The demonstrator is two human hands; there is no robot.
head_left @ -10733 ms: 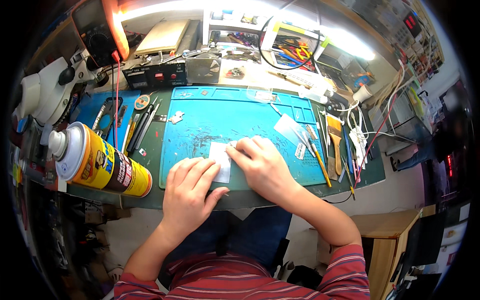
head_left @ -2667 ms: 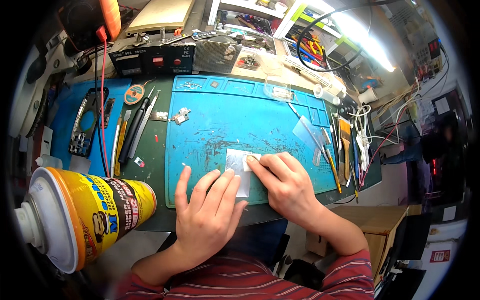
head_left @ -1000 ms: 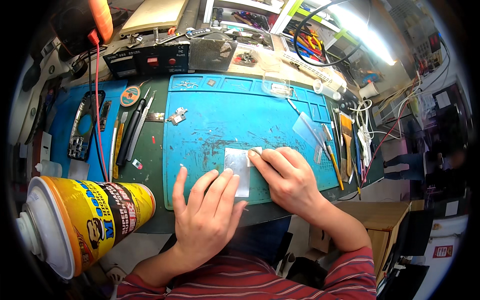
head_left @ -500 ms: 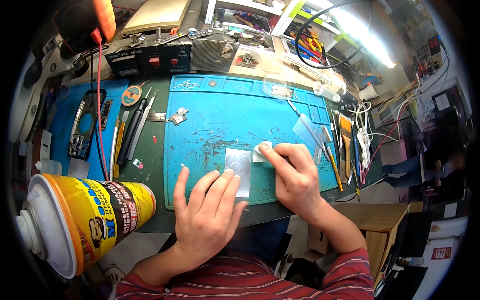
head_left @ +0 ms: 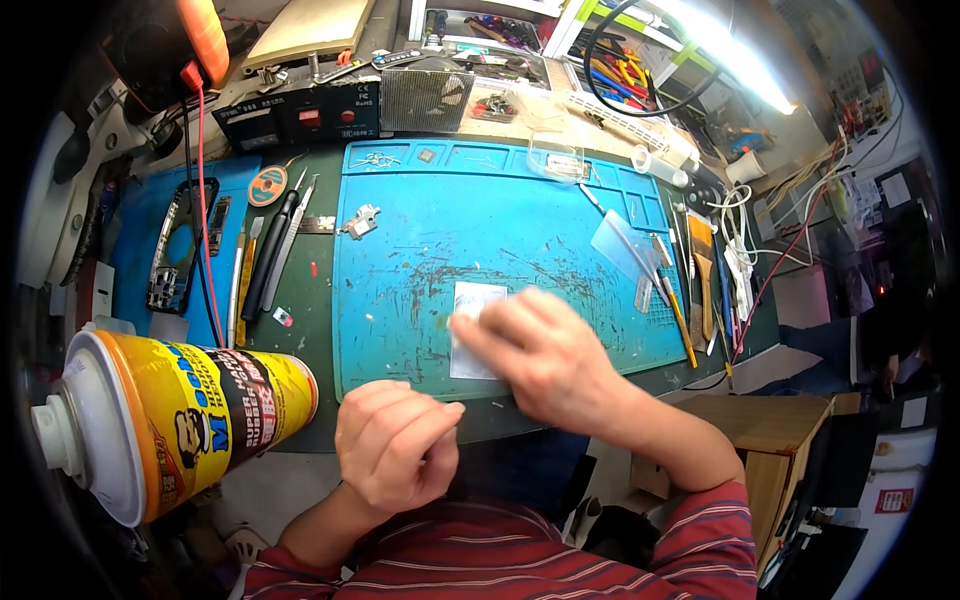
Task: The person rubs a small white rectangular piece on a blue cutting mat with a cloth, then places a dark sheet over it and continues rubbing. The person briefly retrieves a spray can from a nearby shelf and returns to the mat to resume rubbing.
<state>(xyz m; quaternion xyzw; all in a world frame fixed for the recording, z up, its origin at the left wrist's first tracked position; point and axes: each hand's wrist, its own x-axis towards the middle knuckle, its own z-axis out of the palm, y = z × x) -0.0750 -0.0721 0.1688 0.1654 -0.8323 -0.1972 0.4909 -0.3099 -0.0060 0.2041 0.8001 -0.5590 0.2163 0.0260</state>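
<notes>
A small rectangular metal plate [head_left: 478, 300] lies on the blue work mat [head_left: 400, 270], its upper part pale and bright. My right hand [head_left: 548, 362] is over the plate's right side, blurred by motion, with a fingertip at the plate's middle. Whatever it may hold is hidden; the white pad cannot be seen now. Just in front of the mat's near edge, my left hand [head_left: 395, 445] is curled loosely, fingers folded in and thumb alongside, apart from the plate. Nothing shows in it.
A large yellow spray can [head_left: 215, 420] lies tilted at the near left. Tweezers [head_left: 290, 240], a solder wick spool [head_left: 267, 186] and a phone frame [head_left: 170, 250] are on the left. Brushes [head_left: 703, 265] and a clear plastic sheet [head_left: 622, 245] lie on the right.
My left hand has drawn back from the plate and curled its fingers. My right hand, which held a white pad beside the plate, has moved left over it.
</notes>
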